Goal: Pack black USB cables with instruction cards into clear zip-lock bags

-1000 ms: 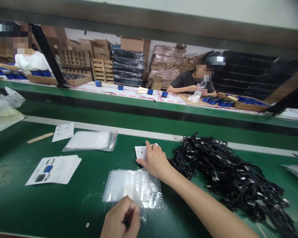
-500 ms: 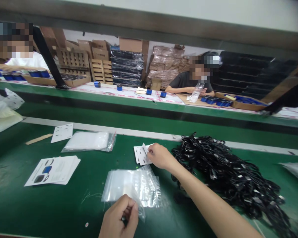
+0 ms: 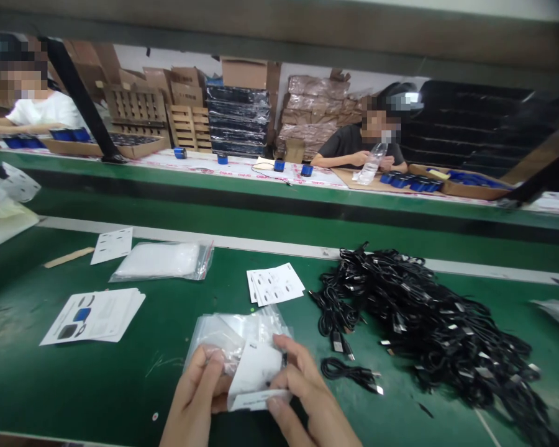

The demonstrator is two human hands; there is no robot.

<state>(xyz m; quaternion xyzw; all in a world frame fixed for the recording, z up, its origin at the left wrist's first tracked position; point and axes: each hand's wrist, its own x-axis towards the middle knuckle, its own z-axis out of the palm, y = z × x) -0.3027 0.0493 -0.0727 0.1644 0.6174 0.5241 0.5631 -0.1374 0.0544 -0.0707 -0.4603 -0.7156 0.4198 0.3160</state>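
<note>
My right hand (image 3: pixel 310 394) hid the right side of the leaflet (image 3: pixel 254 369), and I couldn't read its blurred print. It was between my hands, by the pile of clear bags (image 3: pixel 205 326), long axis running away and slightly right, folded strip nearest me. I pinched it with thumb and fingers; my left hand (image 3: pixel 193 394) pinched a clear bag (image 3: pixel 228 341), its lower edge obscured.
</note>
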